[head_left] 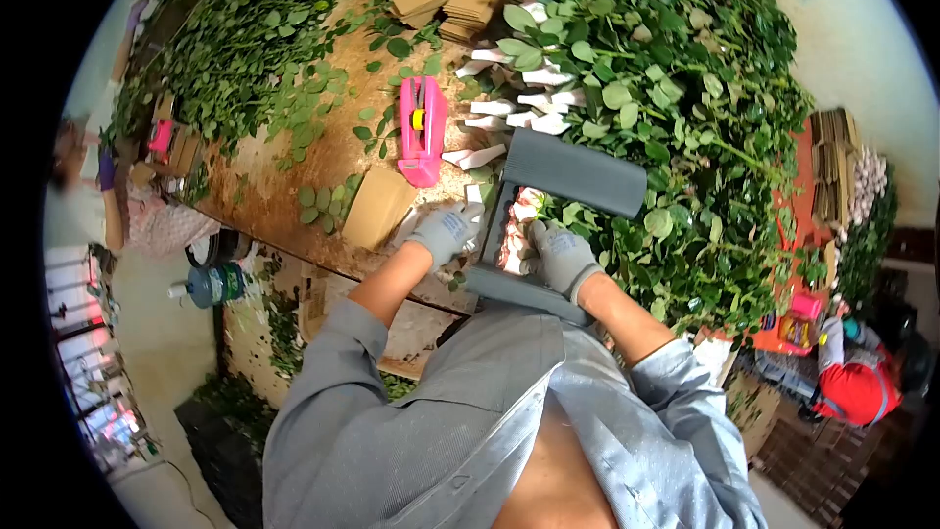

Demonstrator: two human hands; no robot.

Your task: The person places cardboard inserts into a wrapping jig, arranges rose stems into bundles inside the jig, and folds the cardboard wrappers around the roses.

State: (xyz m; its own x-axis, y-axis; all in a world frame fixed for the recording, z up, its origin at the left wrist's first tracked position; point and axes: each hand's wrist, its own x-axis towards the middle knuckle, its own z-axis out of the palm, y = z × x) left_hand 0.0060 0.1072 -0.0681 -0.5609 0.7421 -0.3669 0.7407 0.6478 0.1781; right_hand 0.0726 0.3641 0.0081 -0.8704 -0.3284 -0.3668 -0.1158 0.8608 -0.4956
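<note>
My left hand (444, 233), in a pale grey glove, has its fingers bent over a whitish piece at the left side of a dark grey holder (573, 171). My right hand (563, 255), gloved too, is at the holder's right side, its fingers against pinkish-white flower heads (519, 225) lying between the two grey side pieces. Green leaves stick out beside the right glove. A pink tape dispenser (421, 132) with a yellow core stands beyond my left hand. Close to that hand lies a brown cardboard piece (380, 208).
Leafy stems (676, 127) are heaped on the right, with white-wrapped ends along their left edge. Another leafy heap (259, 34) and cardboard stacks (475, 5) lie at the far side. A co-worker in red (862, 387) is at the lower right; another person's arms show far left.
</note>
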